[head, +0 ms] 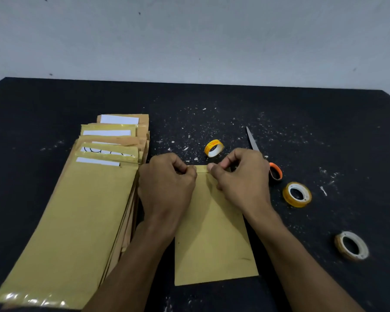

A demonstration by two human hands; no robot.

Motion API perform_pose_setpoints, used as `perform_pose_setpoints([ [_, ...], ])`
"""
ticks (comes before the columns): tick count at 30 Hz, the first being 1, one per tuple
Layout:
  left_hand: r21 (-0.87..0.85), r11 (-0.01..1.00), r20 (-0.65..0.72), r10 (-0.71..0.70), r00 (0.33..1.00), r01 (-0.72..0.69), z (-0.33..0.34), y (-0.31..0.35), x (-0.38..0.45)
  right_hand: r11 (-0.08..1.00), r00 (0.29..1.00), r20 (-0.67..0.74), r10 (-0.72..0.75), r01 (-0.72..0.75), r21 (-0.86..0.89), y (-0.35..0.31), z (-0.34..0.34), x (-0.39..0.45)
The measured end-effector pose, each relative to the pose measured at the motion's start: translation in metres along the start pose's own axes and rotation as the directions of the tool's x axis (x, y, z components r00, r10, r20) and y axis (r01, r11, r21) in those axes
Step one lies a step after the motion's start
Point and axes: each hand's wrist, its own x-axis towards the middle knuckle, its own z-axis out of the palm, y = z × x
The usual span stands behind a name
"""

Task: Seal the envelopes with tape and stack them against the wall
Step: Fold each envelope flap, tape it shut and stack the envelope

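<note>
A brown envelope (214, 239) lies flat on the black table (324, 136) at 6 o'clock. Both the left hand (167, 183) and the right hand (241, 179) pinch its far edge. A stack of envelopes (77, 210) sits at 9 o'clock, tape rolls (297, 194) at 3, scissors (263, 154) at 1.

Matte black tabletop (54, 104), flecked with white debris, abuts a plain pale grey wall (189, 37) bearing small dark marks; lighting dim

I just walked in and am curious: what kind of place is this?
Probably a makeshift mail-packing table, not an office: a dark speckled tabletop against a bare wall, with a pile of brown envelopes, tape rolls and scissors.
</note>
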Motion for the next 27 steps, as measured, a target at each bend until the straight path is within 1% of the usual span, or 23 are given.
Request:
perform_pose_setpoints([
  [10, 0.092, 0.996, -0.006, -0.001, 1.000, 0.002, 0.003, 0.000, 0.000, 0.996, 0.998, -0.028, -0.049, 0.047, -0.075, -0.002, 0.003, -0.003],
  [15, 0.174, 0.984, -0.001, 0.039, 0.999, -0.038, 0.004, -0.003, 0.000, 0.993, 0.998, -0.044, -0.052, 0.047, -0.108, -0.003, 0.005, -0.006],
  [19, 0.101, 0.995, -0.020, -0.024, 1.000, 0.026, -0.002, -0.007, 0.008, 0.993, 0.998, -0.038, -0.053, 0.048, -0.111, -0.002, 0.004, -0.007],
  [23, 0.084, 0.996, 0.027, 0.006, 1.000, -0.008, -0.002, -0.011, 0.009, 0.998, 1.000, -0.021, -0.018, 0.017, -0.062, -0.002, 0.001, -0.003],
  [27, 0.121, 0.992, 0.057, 0.021, 0.998, -0.028, -0.004, -0.011, 0.009, 0.998, 0.997, 0.049, 0.056, -0.057, 0.013, -0.002, -0.006, 0.000],
])
